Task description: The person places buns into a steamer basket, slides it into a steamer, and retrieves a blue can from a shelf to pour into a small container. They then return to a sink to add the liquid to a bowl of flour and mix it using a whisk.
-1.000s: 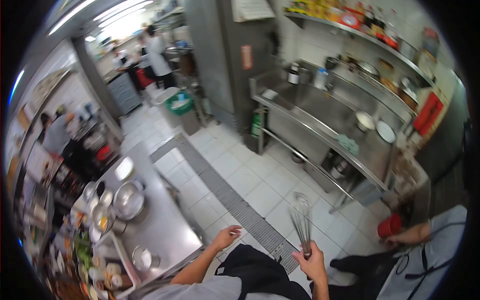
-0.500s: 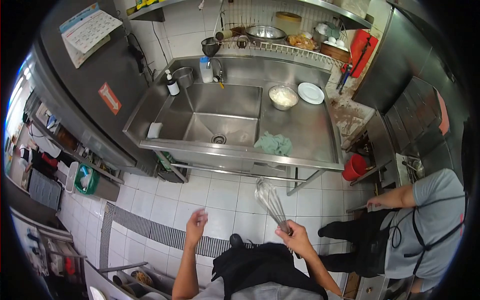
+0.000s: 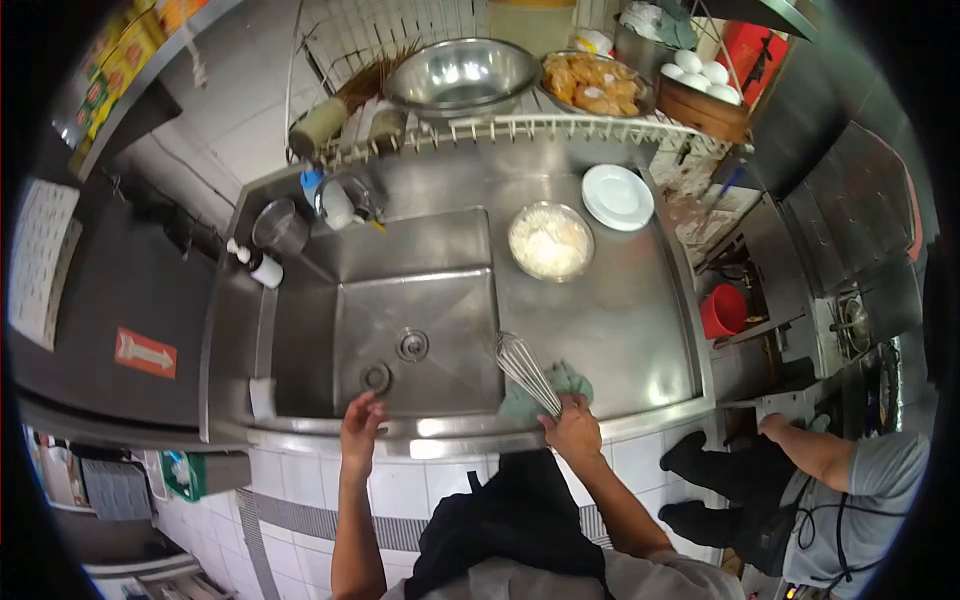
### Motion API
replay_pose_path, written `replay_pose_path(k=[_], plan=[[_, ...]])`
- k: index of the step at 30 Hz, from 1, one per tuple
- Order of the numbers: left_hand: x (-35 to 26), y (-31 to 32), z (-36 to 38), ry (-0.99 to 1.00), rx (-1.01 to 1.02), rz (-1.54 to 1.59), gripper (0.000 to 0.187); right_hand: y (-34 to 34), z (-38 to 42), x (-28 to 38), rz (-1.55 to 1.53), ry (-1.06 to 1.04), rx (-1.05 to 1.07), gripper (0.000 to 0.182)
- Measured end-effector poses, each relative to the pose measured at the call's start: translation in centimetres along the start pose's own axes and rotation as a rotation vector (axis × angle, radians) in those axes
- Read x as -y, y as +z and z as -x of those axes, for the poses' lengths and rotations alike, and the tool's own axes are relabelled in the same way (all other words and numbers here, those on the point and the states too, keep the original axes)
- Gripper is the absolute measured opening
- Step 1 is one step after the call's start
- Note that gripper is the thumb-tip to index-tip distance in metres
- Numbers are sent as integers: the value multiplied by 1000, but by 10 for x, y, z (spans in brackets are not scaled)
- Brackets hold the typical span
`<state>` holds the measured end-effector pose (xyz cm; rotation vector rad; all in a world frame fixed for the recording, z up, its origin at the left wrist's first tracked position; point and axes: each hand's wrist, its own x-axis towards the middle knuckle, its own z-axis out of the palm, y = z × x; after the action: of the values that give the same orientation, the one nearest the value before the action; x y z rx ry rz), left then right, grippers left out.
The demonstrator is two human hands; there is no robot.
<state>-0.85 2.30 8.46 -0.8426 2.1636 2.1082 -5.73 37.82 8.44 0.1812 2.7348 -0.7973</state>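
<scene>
My right hand (image 3: 574,432) is wrapped round the handle of a wire balloon whisk (image 3: 527,370), whose loops point forward over the counter. Behind the whisk a crumpled green cloth (image 3: 570,382) lies near the front edge, partly covered by it. My left hand (image 3: 361,432) holds nothing, its fingers loosely bent and apart, over the front rim of the steel sink (image 3: 440,300). Just past its fingertips a dark ring-shaped piece (image 3: 376,377) shows in the basin. Farther back, a metal bowl (image 3: 551,242) of white, grainy food stands on the counter beside stacked white plates (image 3: 618,197).
A pump bottle (image 3: 262,267), a metal pot (image 3: 281,229) and a faucet (image 3: 350,195) line the sink's left and back. Above, a wire rack holds a large steel bowl (image 3: 460,75) and eggs (image 3: 703,72). A co-worker (image 3: 850,490) stands at the right near a red bucket (image 3: 723,311).
The view has come closer to the sink. My right hand has carried the whisk from above the floor to over the counter edge. My left hand has reached the sink's front rim.
</scene>
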Motion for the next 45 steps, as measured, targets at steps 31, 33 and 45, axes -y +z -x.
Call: replay_pose_path(k=[31,33,45], plan=[[40,-37,-539,-485,753,1122,22,98,69,149,-187,402,-331,33],[34,-64,-536,-441,1074,1151,20,98,57,167,-182,363,-239,36],[-40,-53,-453,-227,776,582,41,95,46,190,-219,403,-93,45]])
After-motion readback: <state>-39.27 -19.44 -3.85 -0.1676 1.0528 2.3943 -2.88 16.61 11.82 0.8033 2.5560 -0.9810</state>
